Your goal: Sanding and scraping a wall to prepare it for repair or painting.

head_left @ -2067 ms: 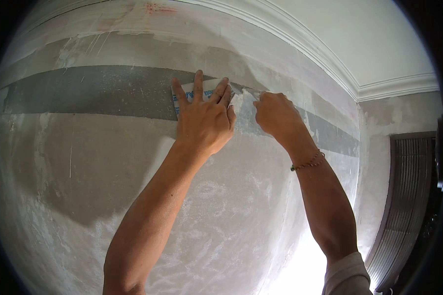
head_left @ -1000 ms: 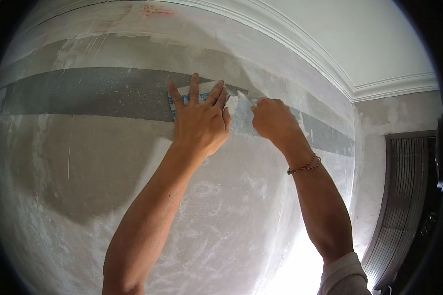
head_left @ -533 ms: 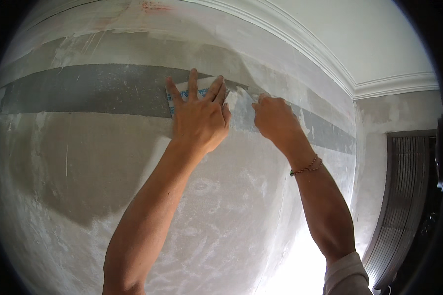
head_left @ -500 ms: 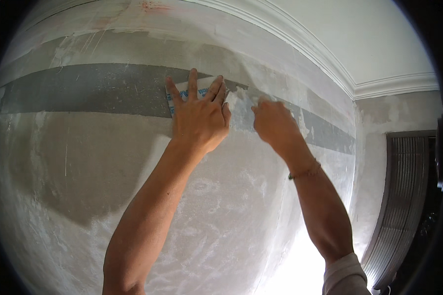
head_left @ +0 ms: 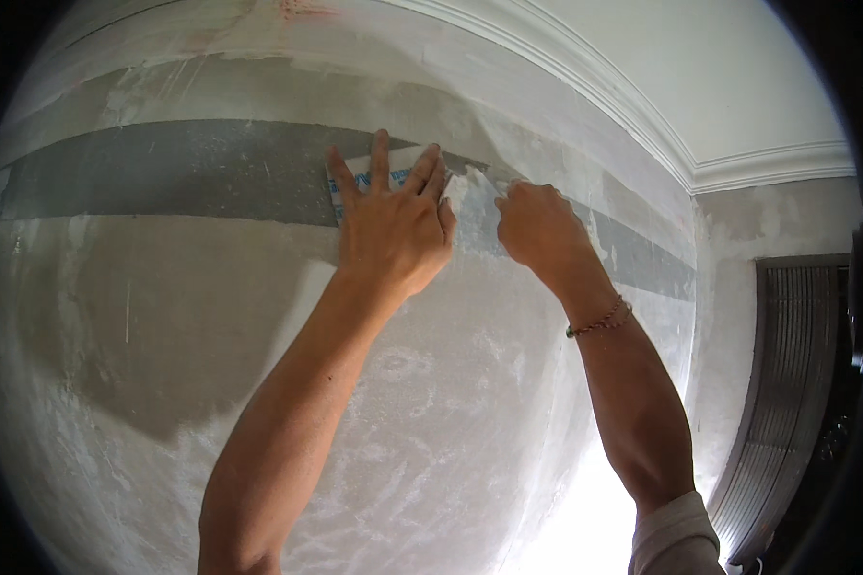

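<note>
High on the plastered wall, my left hand (head_left: 390,225) lies with its fingers spread, pressing on a white card (head_left: 355,171) with blue print. The card sits over the dark grey band (head_left: 211,172) running along the wall. Just right of it my right hand (head_left: 542,228) is closed around a thin, pale-bladed tool (head_left: 489,180); most of its handle is hidden in the fist. The tip points up and left at the band's upper edge. A ragged whitish patch (head_left: 462,187) shows between the two hands.
White ceiling moulding (head_left: 633,86) runs above and to the right. Past the wall's right corner stands a dark slatted shutter or door (head_left: 791,374). Bright light glares low on the wall, right of centre. Pale smears mark the lower plaster.
My right hand, blurred before, is sharper and a little further right, and the tool's blade now shows. The left hand and card stay nearly in place in the picture.
</note>
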The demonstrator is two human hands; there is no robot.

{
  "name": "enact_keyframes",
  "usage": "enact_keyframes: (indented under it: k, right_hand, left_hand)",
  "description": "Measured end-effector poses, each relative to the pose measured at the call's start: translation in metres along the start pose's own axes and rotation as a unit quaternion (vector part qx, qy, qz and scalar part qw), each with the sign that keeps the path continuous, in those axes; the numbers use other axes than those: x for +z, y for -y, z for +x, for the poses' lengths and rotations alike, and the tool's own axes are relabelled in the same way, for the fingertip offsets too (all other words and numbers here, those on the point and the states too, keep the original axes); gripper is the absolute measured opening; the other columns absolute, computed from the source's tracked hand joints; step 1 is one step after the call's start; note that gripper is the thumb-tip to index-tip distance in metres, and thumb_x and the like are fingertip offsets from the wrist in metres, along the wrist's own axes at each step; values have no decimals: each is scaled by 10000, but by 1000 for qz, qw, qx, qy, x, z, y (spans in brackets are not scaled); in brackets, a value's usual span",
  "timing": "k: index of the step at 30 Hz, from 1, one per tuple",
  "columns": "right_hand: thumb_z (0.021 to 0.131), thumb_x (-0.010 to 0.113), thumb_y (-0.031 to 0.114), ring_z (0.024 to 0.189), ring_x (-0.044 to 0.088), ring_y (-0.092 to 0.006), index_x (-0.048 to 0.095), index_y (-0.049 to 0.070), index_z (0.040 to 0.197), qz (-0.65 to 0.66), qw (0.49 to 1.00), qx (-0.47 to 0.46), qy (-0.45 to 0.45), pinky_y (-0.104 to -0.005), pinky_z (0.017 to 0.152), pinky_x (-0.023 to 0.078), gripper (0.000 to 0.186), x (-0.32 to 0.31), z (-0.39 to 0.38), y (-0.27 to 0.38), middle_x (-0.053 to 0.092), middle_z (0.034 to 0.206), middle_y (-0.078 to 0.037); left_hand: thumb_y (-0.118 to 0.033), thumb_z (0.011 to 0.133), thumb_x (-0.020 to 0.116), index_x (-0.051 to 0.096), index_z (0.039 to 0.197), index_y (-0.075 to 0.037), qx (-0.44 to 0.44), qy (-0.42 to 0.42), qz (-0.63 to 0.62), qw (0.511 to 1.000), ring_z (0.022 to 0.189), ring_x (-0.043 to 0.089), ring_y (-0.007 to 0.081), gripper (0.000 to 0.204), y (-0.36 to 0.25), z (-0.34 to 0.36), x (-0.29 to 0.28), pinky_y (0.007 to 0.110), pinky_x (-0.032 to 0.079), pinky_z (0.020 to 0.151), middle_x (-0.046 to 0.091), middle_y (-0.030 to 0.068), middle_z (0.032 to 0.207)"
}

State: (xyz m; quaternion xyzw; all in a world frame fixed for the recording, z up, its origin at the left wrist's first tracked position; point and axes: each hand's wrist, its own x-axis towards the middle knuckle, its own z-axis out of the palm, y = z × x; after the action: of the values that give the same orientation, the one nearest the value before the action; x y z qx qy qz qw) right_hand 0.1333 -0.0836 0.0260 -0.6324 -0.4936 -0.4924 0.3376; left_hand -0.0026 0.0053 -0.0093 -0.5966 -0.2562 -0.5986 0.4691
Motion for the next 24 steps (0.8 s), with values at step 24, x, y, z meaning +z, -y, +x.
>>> enact_keyframes:
  k: [24]
  right_hand:
    - [854, 522, 112, 982, 626, -375, 659, -29, 907, 2, 1000, -14, -16, -424, 789, 552, 204, -1, -8, 10, 633, 994, -249]
  left_hand:
    - [-281, 968, 256, 435, 1365, -110, 6, 5, 11, 1000, 1372, 228, 388, 468, 4, -1, 0, 740, 46, 1030, 364, -22, 1458]
